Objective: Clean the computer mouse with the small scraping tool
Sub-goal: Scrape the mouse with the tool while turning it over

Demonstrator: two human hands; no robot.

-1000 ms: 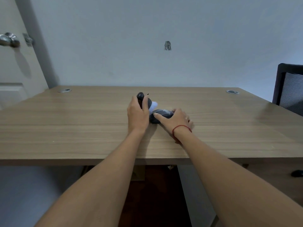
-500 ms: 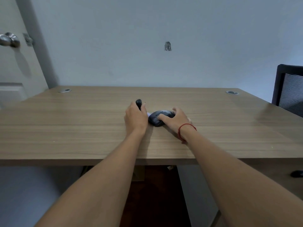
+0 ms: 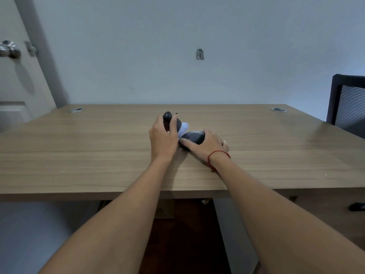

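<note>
A dark computer mouse point(image 3: 194, 137) lies on the wooden desk point(image 3: 98, 155) near its middle. My right hand point(image 3: 205, 144), with a red string on the wrist, rests over the mouse and holds it down, forefinger along its near side. My left hand point(image 3: 163, 138) grips a small cleaning tool point(image 3: 172, 120) with a dark rounded handle and a pale bluish-white end. That pale end point(image 3: 183, 129) touches the mouse's left side. The tool's lower part is hidden behind my left hand.
Two round cable grommets sit at the desk's back corners, one on the left point(image 3: 76, 110) and one on the right point(image 3: 278, 109). A black mesh chair point(image 3: 347, 103) stands at the right. A door with a round knob point(image 3: 9, 49) is at the far left.
My left hand has lifted and tilted the tool back up, so its pale end shows again against the mouse. My right hand stays on the mouse, its fingers slightly blurred.
</note>
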